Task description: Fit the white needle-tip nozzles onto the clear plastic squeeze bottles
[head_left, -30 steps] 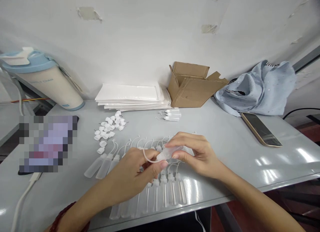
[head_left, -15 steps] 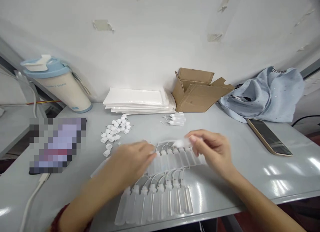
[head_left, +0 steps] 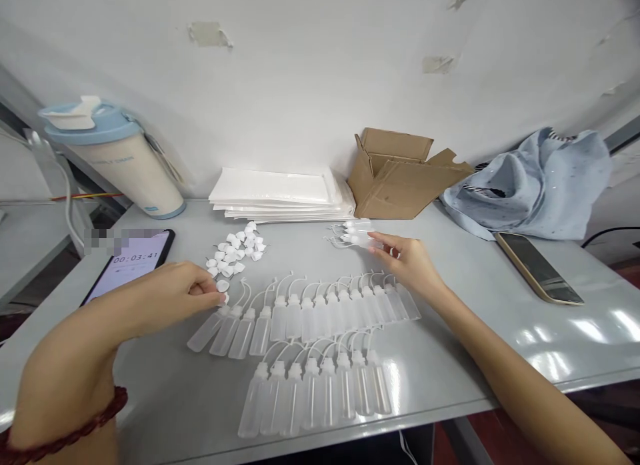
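White plastic is filling the middle of the worktop: a far row of bottles and a near row of bottles are lying with their necks toward the wall, thin tubes curling from them, and a pile of caps is sitting beyond the far row's left end. The right hand is holding a capped bottle by its base end, the grip narrow between thumb and finger; that bottle is lying just beside other capped ones, in front of the cardboard box. The left hand is touching a loose cap near the pile, fingers bunched; whether that grip is closing fully on it, I cannot tell. For neat work, the right fingers should be lining the bottle up with its neighbours and letting go softly, so nothing is rolling; the left ones should be taking the cap by its sides, without nudging the nearest bottles. As for writing, the left phone is showing "00:03:41", with smaller lines too tiny to read. The tumbler is bearing faint letters ending in "CHAIN", and its small blue label is looking illegible.
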Available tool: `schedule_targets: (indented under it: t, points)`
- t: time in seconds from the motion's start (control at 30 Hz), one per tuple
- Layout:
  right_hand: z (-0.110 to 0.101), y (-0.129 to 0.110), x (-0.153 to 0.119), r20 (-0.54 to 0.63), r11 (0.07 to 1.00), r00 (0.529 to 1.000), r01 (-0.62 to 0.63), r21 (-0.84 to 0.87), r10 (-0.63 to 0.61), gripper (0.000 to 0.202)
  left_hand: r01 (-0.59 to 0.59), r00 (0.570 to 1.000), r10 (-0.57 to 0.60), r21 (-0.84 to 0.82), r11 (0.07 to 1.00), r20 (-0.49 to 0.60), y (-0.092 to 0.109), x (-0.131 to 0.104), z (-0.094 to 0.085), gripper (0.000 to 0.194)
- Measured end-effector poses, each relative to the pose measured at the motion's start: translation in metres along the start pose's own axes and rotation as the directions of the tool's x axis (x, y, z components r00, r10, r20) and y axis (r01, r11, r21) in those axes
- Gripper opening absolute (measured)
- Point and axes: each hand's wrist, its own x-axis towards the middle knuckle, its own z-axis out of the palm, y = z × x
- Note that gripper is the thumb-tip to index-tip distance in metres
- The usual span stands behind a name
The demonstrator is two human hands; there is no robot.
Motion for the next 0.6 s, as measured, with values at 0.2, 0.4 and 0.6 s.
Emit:
schedule_targets:
  t: [0.2,0.4,0.6]
  points:
    - [0.002,0.005,0.006,0.02,0.996,0.997,-0.069,0.05,0.068,0.046,0.007,0.994,-0.02,0.12,0.993,0.108,0.0,0.007,0.0,0.033]
    - [0.001,0.003,0.005,-0.032,0.984,0.998,-0.045,0.173,0.052,0.039,0.029,0.997,-0.016,0.169,0.985,-0.079,0.007,0.009,-0.004,0.024]
    - [-0.004,0.005,0.005,-0.008,0.967,0.993,-0.116,0.227,0.121,0.031,0.03,0.997,-0.025,0.073,0.997,-0.076,0.016,0.009,-0.003,0.022]
